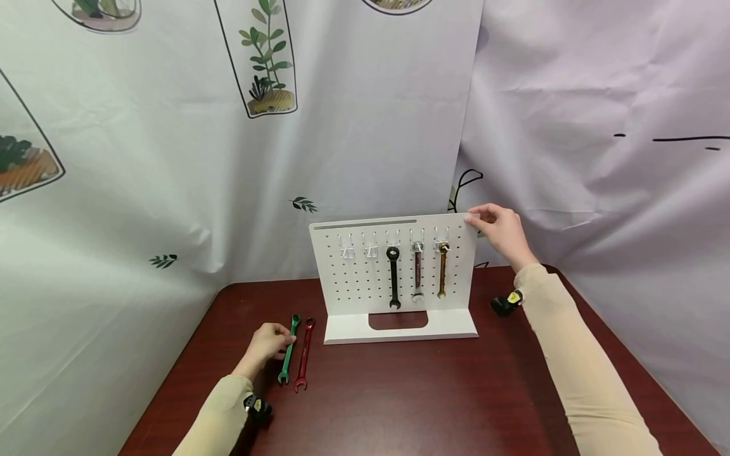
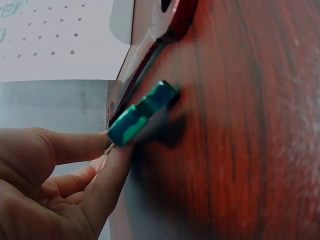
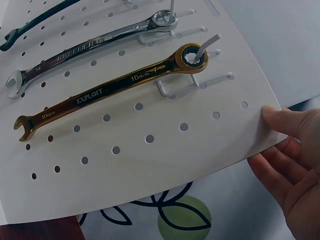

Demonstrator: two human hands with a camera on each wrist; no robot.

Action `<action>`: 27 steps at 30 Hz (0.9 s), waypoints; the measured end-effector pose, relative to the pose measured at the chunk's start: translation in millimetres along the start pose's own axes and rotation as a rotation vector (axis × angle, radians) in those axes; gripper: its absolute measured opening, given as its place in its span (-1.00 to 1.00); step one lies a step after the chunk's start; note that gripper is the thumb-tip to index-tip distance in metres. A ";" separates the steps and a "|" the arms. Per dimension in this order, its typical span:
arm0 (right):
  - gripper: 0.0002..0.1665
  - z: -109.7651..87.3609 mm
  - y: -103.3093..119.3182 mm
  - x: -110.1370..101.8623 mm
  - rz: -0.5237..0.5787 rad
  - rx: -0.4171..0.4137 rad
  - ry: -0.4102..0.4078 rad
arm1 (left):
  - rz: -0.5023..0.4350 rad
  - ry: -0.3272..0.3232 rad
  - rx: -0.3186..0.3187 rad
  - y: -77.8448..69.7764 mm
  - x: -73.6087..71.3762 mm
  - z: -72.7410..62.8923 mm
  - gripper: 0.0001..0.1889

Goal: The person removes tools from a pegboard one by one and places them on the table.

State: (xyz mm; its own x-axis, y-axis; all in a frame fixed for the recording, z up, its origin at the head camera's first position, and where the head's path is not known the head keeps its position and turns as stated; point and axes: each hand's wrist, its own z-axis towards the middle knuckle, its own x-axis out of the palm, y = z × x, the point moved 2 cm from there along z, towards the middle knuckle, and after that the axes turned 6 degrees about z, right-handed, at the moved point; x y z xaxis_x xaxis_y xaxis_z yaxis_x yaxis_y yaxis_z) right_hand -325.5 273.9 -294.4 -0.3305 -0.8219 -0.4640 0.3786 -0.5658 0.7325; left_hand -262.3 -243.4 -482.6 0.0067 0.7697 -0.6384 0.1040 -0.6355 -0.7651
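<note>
My left hand (image 1: 270,342) pinches a green wrench (image 1: 289,351) between thumb and fingers at the left of the table. In the left wrist view the wrench's end (image 2: 142,112) points toward the camera, just off the wood. Beside it lies a red wrench (image 1: 305,354). With thumb in front and fingers behind, my right hand (image 1: 502,231) grips the top right corner of a white pegboard (image 1: 365,278). On its hooks hang a black wrench (image 1: 393,278), a silver wrench (image 3: 90,50) and a gold wrench (image 3: 110,90) marked 10mm.
Two hooks (image 1: 346,247) at the board's left hold nothing. The pegboard's base (image 1: 348,329) rests on the dark red table (image 1: 410,392). A printed cloth (image 1: 388,139) hangs close behind the board and along both sides.
</note>
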 end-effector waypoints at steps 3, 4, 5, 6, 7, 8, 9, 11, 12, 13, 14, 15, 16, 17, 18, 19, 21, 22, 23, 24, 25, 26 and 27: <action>-0.59 -0.7 0.3 0.0 -0.001 0.004 0.003 | 0.002 0.001 -0.006 -0.3 -0.1 -0.5 -0.88; -0.59 -0.8 0.4 -0.1 -0.002 0.005 0.003 | 0.003 0.003 -0.006 -0.7 -0.1 -0.7 -0.88; -0.58 -0.9 0.5 -0.2 -0.002 0.005 0.002 | 0.004 0.004 -0.006 -1.0 -0.1 -0.8 -0.88; -0.58 -0.9 0.5 -0.3 -0.002 0.006 0.002 | 0.006 0.003 -0.007 -1.2 -0.2 -0.8 -0.88; -0.58 -0.9 0.6 -0.4 -0.003 0.006 0.002 | 0.008 0.003 -0.006 -1.5 -0.1 -0.8 -0.88; -0.58 -1.0 0.7 -0.6 -0.005 0.007 0.002 | 0.012 0.002 -0.005 -1.9 -0.2 -0.9 -0.88; -0.58 -1.0 0.9 -0.7 -0.006 0.007 0.002 | 0.015 0.002 -0.004 -2.3 -0.2 -1.2 -0.87; -0.57 -1.2 1.1 -0.8 -0.007 0.009 0.003 | 0.021 0.000 -0.003 -2.7 0.0 -1.3 -0.87; -0.57 -1.2 1.1 -0.9 -0.007 0.010 0.004 | 0.025 0.000 -0.004 -2.7 0.2 -1.5 -0.87; -0.57 -1.2 1.2 -0.9 -0.007 0.011 0.007 | 0.028 -0.001 -0.005 -2.7 0.3 -1.7 -0.87; -0.56 -1.3 1.6 -0.9 -0.005 0.011 0.010 | 0.030 -0.001 -0.007 -2.6 0.6 -1.8 -0.87; -0.56 -1.2 1.6 -0.9 -0.003 0.011 0.013 | 0.033 -0.002 -0.010 -2.4 0.8 -1.7 -0.87; -0.56 -1.1 1.6 -0.8 -0.002 0.010 0.015 | 0.036 -0.003 -0.011 -2.2 1.0 -1.5 -0.87; -0.56 -1.0 1.8 -0.8 -0.001 0.009 0.017 | 0.039 -0.004 -0.013 -2.2 1.1 -1.4 -0.87; -0.56 -0.9 2.0 -0.8 0.001 0.009 0.017 | 0.045 -0.006 -0.011 -2.4 1.0 -1.4 -0.87; -0.56 -0.8 2.0 -0.8 0.001 0.009 0.017 | 0.049 -0.008 -0.013 -2.6 0.9 -1.2 -0.87; -0.55 -0.5 1.4 -0.8 0.000 0.008 0.015 | 0.061 -0.014 -0.011 -3.1 0.5 -1.1 -0.88; -0.55 -0.4 1.3 -0.9 0.001 0.009 0.014 | 0.067 -0.015 -0.006 -3.0 0.2 -1.1 -0.88; -0.55 -0.4 1.2 -0.9 0.000 0.010 0.012 | 0.073 -0.018 -0.004 -3.0 -0.1 -1.1 -0.88; -0.55 -0.3 0.6 -1.0 0.001 0.011 0.010 | 0.078 -0.019 -0.002 -2.8 -0.4 -1.3 -0.88; -0.55 -0.3 0.4 -0.9 0.001 0.011 0.010 | 0.079 -0.021 -0.004 -2.5 -0.7 -1.5 -0.88; -0.55 -0.2 0.0 -0.9 0.002 0.011 0.010 | 0.085 -0.023 -0.003 -2.2 -1.1 -1.8 -0.88; -0.55 -0.1 -0.2 -0.8 0.003 0.011 0.010 | 0.089 -0.024 0.000 -2.1 -1.5 -2.2 -0.88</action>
State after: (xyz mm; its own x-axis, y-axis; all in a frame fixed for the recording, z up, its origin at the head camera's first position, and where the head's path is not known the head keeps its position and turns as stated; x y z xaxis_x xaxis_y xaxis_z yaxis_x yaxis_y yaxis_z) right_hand -325.2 274.7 -294.2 -0.3208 -0.8242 -0.4666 0.3696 -0.5625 0.7395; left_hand -260.3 -243.1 -479.8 -0.0076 0.7088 -0.7054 0.1044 -0.7010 -0.7055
